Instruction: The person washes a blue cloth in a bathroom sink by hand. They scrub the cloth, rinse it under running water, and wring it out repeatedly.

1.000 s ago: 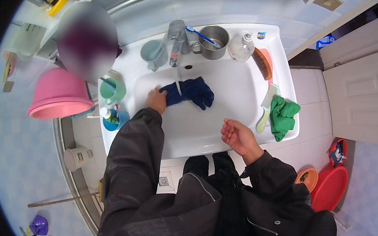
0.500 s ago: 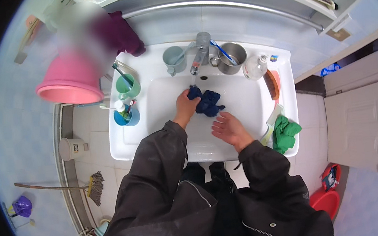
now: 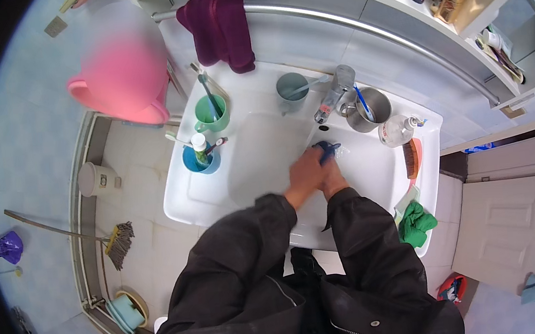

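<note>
My left hand (image 3: pixel 305 177) and my right hand (image 3: pixel 333 178) are close together over the white sink (image 3: pixel 250 189), both closed on a bunched dark blue cloth (image 3: pixel 327 151). Only a small part of the cloth shows past the fingers; its kind is hidden. Just beyond the hands stands the tap (image 3: pixel 335 95), its spout over the basin, with water splashing beside the cloth. The left hand partly overlaps the right.
Along the rim stand a green cup (image 3: pixel 212 117), a blue cup (image 3: pixel 197 162), a grey cup (image 3: pixel 292 90), a steel mug (image 3: pixel 368 110) and a soap bottle (image 3: pixel 397 131). A brush (image 3: pixel 412 160) and green cloth (image 3: pixel 417 224) lie right. A maroon cloth (image 3: pixel 219 34) hangs on the rail.
My right hand, open and apart before, has come up to my left and closed on the blue cloth. The cloth is now bunched small between both hands. The view has shifted and turned.
</note>
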{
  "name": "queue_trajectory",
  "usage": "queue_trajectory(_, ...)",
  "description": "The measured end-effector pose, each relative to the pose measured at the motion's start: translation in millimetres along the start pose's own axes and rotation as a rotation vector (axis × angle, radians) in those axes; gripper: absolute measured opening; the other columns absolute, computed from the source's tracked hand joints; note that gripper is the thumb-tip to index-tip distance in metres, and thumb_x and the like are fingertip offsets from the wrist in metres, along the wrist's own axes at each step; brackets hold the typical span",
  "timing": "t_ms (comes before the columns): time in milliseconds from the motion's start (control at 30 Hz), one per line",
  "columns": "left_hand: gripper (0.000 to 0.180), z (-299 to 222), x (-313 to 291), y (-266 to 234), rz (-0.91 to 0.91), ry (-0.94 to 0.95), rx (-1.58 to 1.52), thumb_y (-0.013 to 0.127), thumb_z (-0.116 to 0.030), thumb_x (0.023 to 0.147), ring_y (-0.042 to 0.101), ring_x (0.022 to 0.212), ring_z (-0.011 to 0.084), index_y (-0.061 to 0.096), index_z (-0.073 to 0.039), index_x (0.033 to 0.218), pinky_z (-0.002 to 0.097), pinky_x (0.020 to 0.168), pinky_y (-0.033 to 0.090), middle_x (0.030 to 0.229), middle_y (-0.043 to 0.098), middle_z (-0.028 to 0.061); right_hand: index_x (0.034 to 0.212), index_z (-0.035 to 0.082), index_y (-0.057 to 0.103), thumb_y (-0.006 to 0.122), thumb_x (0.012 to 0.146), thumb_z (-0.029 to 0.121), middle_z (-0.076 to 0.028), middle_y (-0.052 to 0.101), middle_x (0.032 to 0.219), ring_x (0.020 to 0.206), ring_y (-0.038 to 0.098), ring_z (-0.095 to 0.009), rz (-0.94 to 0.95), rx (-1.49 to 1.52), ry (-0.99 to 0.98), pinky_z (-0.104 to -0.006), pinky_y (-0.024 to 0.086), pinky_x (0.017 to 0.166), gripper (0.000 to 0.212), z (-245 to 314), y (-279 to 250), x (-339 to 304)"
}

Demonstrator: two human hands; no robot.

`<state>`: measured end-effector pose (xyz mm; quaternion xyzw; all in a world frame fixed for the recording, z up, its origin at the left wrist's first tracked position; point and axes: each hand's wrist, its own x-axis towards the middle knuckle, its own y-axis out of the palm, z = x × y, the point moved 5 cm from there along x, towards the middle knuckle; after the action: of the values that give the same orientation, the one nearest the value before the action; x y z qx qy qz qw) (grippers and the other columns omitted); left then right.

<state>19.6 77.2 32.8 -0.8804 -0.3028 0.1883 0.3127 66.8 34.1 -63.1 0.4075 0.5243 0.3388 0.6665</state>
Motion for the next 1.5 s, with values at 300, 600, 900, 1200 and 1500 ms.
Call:
queue_trajectory(300, 0.051, 3, 4, 12, -0.157, 0.053, -0.054, 0.064, -0.049, 0.082, 0.054, 0.097, 0.0391, 0.060, 0.000, 0.097, 0.0451, 0.085, 0.044, 0.101, 0.056, 0.0189, 0.115, 0.012, 0.058, 0.045, 0.094, 0.039, -0.011, 0.062, 0.114, 0.107, 0.058, -0.033, 0.442, 0.262, 0.091, -0.0494, 0.046, 0.095, 0.037, -3, 40, 23)
queue_trajectory(600, 0.033, 70, 61, 1, -0.191, -0.082, -0.667, 0.064, -0.021, 0.081, 0.058, 0.108, 0.0349, 0.064, -0.002, 0.108, 0.0393, 0.093, 0.045, 0.111, 0.062, 0.0210, 0.108, 0.015, 0.060, 0.045, 0.091, 0.054, -0.009, 0.063, 0.113, 0.110, 0.057, -0.031, -0.168, -0.072, 0.053, -0.0550, 0.041, 0.098, 0.045, -6, 35, -7)
queue_trajectory(900, 0.044, 43, 38, 0, -0.124, -0.149, -0.554, 0.069, -0.028, 0.077, 0.047, 0.126, 0.0327, 0.064, -0.010, 0.116, 0.0388, 0.105, 0.036, 0.126, 0.058, 0.0186, 0.123, 0.020, 0.054, 0.044, 0.094, 0.053, -0.005, 0.058, 0.125, 0.115, 0.054, -0.029, -0.159, -0.119, 0.050, -0.0636, 0.030, 0.104, 0.045, -10, 12, 1)
queue_trajectory(1200, 0.039, -6, -7, 8, -0.374, 0.362, -0.067, 0.067, -0.025, 0.077, 0.052, 0.116, 0.0379, 0.065, -0.010, 0.114, 0.0426, 0.100, 0.040, 0.119, 0.060, 0.0207, 0.126, 0.016, 0.053, 0.045, 0.096, 0.044, -0.007, 0.057, 0.126, 0.118, 0.053, -0.026, -0.115, -0.014, -0.001, -0.0500, 0.037, 0.104, 0.042, 4, 10, 14)
queue_trajectory(1500, 0.038, 61, 21, 13, -0.159, -0.053, -0.554, 0.063, -0.026, 0.084, 0.049, 0.125, 0.0333, 0.064, -0.008, 0.118, 0.0352, 0.105, 0.037, 0.130, 0.055, 0.0203, 0.129, 0.018, 0.049, 0.044, 0.097, 0.041, -0.004, 0.049, 0.134, 0.130, 0.040, -0.024, -0.107, 0.066, -0.132, -0.0574, 0.032, 0.104, 0.040, -3, -9, 15)
